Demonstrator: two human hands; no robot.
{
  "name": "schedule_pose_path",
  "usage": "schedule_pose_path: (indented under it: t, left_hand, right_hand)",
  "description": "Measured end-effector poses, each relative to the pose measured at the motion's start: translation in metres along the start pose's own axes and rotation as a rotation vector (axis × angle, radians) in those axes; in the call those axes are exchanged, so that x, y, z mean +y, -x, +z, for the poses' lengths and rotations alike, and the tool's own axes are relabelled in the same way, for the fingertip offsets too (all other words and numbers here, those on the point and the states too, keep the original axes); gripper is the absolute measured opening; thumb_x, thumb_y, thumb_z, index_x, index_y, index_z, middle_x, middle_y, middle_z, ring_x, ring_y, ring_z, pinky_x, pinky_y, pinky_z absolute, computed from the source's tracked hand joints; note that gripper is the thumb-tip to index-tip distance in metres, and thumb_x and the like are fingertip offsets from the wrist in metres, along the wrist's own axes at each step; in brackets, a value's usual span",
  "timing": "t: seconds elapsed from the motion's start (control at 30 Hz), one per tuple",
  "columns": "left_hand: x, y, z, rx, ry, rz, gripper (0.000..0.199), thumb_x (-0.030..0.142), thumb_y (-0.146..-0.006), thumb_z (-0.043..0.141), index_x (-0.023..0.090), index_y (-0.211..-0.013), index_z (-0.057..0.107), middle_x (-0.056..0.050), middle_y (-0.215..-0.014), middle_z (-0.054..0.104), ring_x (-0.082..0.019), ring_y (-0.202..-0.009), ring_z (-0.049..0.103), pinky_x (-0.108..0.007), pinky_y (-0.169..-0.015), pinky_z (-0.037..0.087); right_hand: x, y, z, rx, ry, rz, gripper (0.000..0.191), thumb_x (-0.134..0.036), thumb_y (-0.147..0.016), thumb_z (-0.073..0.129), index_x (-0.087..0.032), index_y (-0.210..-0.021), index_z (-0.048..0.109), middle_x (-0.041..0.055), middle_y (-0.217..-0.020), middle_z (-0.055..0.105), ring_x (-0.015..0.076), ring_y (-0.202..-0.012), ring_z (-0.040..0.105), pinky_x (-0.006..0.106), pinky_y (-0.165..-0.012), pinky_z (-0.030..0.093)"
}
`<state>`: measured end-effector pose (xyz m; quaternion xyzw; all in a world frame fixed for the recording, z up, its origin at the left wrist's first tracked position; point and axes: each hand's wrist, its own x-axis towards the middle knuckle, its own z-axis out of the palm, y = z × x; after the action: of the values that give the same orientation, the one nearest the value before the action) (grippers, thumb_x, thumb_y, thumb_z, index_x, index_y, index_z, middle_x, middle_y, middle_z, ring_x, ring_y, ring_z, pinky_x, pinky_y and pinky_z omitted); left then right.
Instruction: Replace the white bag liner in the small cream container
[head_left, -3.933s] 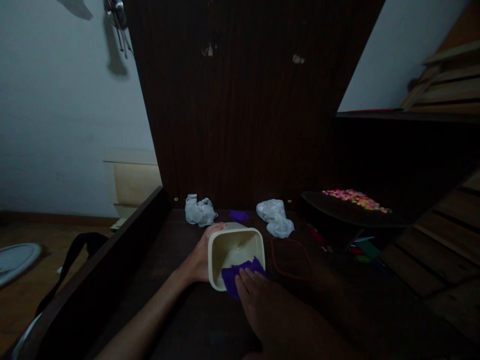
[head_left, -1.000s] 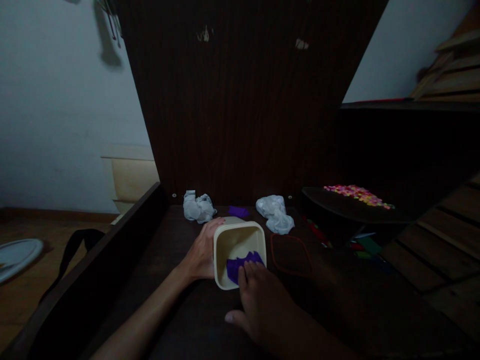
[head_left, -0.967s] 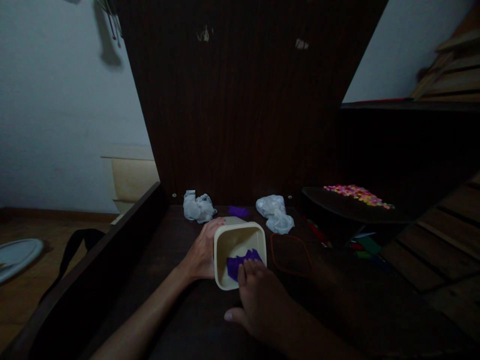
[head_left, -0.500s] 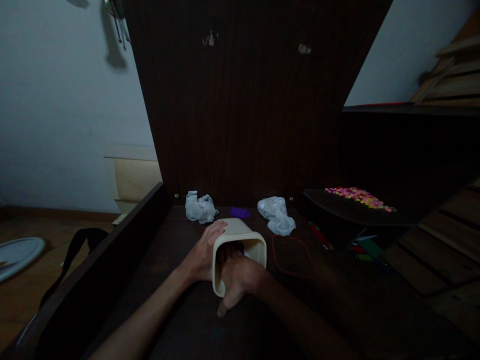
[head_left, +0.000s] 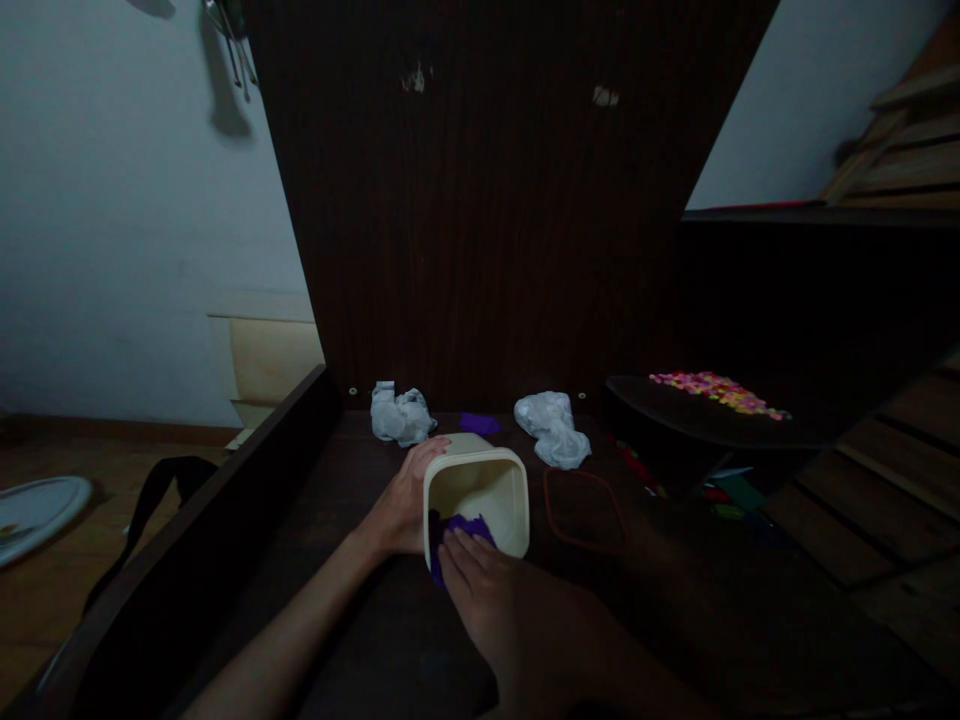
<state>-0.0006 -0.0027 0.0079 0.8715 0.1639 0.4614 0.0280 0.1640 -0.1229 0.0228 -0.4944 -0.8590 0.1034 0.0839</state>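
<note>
Container [head_left: 510, 500] in cream lies on its side on the dark surface [head_left: 360, 620], mouth towards us, and our left hand [head_left: 405, 505] is curled round its side, gripping it. Our right hand [head_left: 484, 590] has its fingers laid nearly flat, pressing a purple cloth [head_left: 469, 525] at the lower-left part of the mouth. Behind the container we see a small purple piece [head_left: 480, 424] between two crumpled whitish bags [head_left: 401, 417], with a reddish-brown ring [head_left: 550, 510] just to the right.

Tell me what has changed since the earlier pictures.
The right hand has drawn back from deep in the tub; the cloth under its fingers shows again, now at the opening's lower left, not right. The left hand still holds the tub; the white bags and ring lie as before.
</note>
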Motion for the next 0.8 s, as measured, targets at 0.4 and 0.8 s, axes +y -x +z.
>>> schedule_pose_path:
  t: [0.4, 0.8]
  left_hand:
    - [0.01, -0.01, -0.003, -0.032, -0.077, -0.012, 0.108, 0.039, -0.07, 0.083, 0.023, -0.155, 0.019, -0.023, -0.144, 0.045, -0.045, -0.137, 0.046, -0.068, -0.109, 0.041]
    - [0.004, 0.001, -0.002, 0.003, -0.029, -0.081, 0.109, 0.04, -0.07, 0.084, 0.022, -0.155, 0.019, -0.023, -0.146, 0.044, -0.045, -0.137, 0.046, -0.067, -0.108, 0.043]
  right_hand:
    - [0.036, 0.005, -0.008, -0.028, -0.006, 0.088, 0.072, -0.023, -0.083, 0.071, -0.012, -0.15, 0.049, 0.0248, -0.148, 0.053, 0.0449, -0.139, 0.047, 0.062, -0.112, 0.043]
    - [0.0, -0.076, -0.081, -0.57, 0.136, -0.088, 0.081, -0.045, -0.061, 0.089, 0.0, -0.125, 0.069, 0.0274, -0.135, 0.063, 0.0418, -0.128, 0.059, 0.045, -0.106, 0.049]
